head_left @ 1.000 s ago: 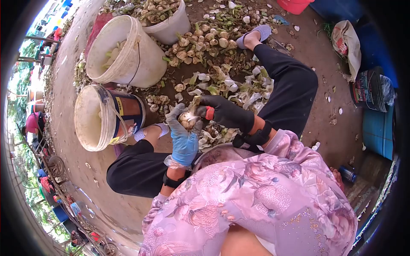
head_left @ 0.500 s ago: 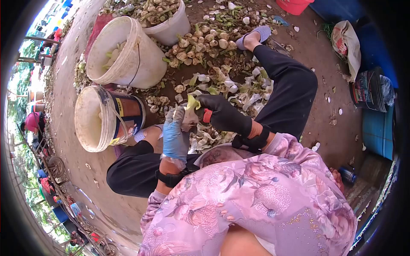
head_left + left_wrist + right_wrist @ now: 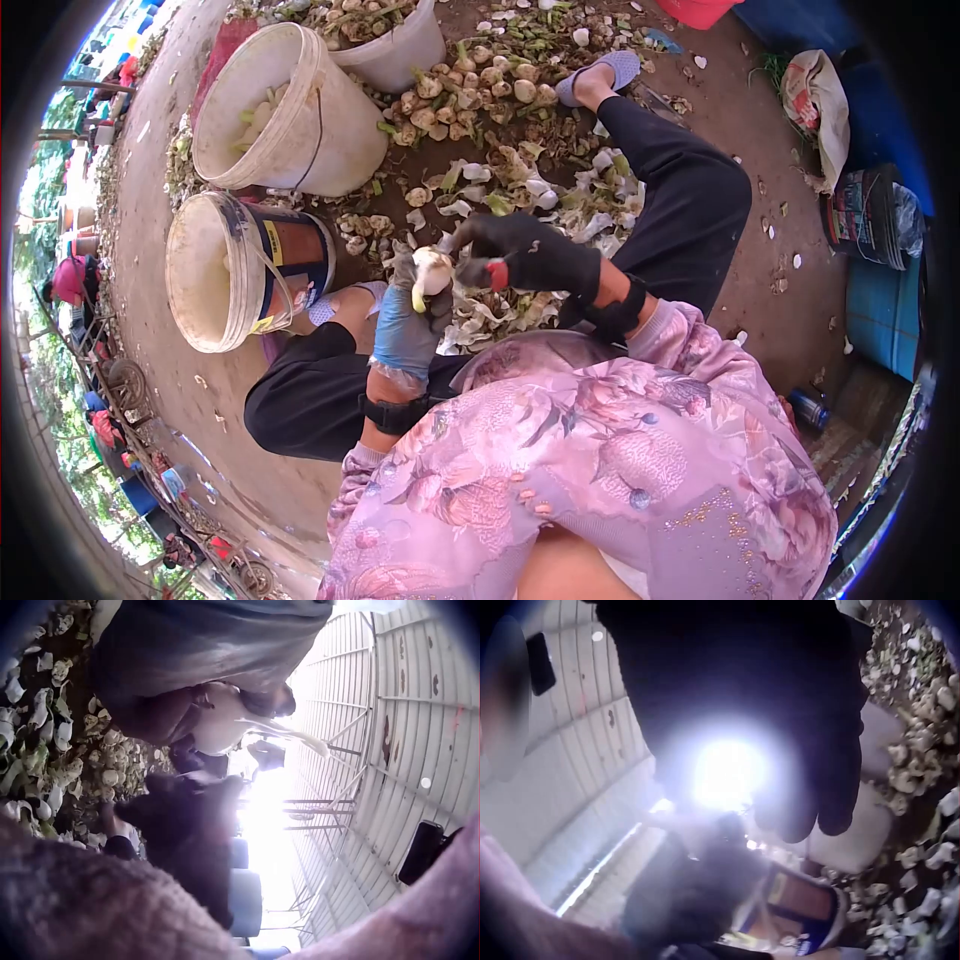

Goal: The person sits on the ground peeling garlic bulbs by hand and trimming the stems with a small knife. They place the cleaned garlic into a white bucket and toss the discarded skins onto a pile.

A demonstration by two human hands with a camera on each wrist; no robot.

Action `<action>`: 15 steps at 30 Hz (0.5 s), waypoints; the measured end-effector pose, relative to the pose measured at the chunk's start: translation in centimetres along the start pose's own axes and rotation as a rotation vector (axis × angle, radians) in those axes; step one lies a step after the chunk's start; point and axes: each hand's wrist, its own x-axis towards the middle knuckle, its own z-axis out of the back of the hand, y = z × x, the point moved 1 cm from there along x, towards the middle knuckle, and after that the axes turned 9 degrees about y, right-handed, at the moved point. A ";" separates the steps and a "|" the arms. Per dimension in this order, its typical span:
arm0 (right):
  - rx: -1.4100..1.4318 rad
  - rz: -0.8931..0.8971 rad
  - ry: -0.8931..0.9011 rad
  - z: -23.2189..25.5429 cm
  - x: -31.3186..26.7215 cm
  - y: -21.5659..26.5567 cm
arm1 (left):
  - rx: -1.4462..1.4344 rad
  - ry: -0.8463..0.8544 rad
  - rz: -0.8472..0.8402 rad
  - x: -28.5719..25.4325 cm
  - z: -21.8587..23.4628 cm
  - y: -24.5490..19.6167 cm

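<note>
My left hand (image 3: pixel 412 310), in a blue glove with greyed fingers, holds a garlic bulb (image 3: pixel 433 270) in front of my lap. The bulb is white and mostly bare of skin, its yellow-green stem pointing down toward me. In the left wrist view the bulb (image 3: pixel 221 724) sits among the fingers, stem sticking out to the right. My right hand (image 3: pixel 525 250), black-gloved with a red band at one finger, is beside the bulb, fingers and thumb parted toward it. Strong glare in the right wrist view hides the fingertips' side of the bulb.
Peeled skins (image 3: pixel 540 190) litter the ground between the legs. Beyond them is a pile of unpeeled bulbs (image 3: pixel 480 95). A white bucket (image 3: pixel 345 140) with peeled bulbs and a dark-labelled bucket (image 3: pixel 300 260) stand at the left. Another bucket (image 3: pixel 405 50) of unpeeled bulbs is behind.
The bulb has gone from brown-skinned to white, and its stem has turned from up to down. The green-yellow leaf at my right fingers is gone, and that hand is parted from the bulb.
</note>
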 end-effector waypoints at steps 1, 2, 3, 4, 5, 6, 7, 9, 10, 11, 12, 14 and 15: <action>0.062 0.085 0.083 -0.2 0.4 1.1 | 0.068 -0.053 -0.041 0.2 -0.5 0.2; 0.064 0.083 0.082 -0.3 0.7 1.6 | 0.068 -0.054 -0.037 0.2 -0.4 0.2; -0.027 0.020 0.108 -0.5 0.9 1.8 | 0.177 -0.106 -0.037 0.1 -0.3 0.2; -0.115 -0.043 0.137 -0.8 1.0 1.9 | 0.283 -0.159 -0.035 0.0 -0.1 0.2; -0.169 0.043 0.061 -1.8 0.9 0.7 | 0.279 -0.166 -0.031 0.0 0.1 0.3; -0.163 0.038 0.068 -2.0 0.9 0.9 | 0.334 -0.195 -0.039 -0.1 0.4 0.5; -0.187 -0.003 0.092 -2.0 0.9 1.4 | 0.389 -0.223 -0.046 -0.1 0.6 0.7; -0.210 -0.050 0.119 -2.0 0.8 1.6 | 0.479 -0.252 -0.078 0.0 0.2 1.0; -0.224 -0.020 0.130 -1.9 0.7 1.6 | 0.475 -0.252 -0.072 0.1 -0.3 0.8; -0.238 0.009 0.139 -1.9 0.4 1.5 | 0.406 -0.175 -0.027 0.3 -0.8 0.6; -0.236 0.002 0.140 -1.9 0.3 1.2 | 0.336 -0.099 0.017 0.4 -1.1 0.4; -0.026 0.121 0.222 -1.5 0.4 -0.3 | 0.278 -0.166 0.056 0.4 -0.6 0.2; -0.026 0.119 0.223 -1.4 0.4 -2.2 | 0.227 -0.064 0.157 0.2 0.3 0.0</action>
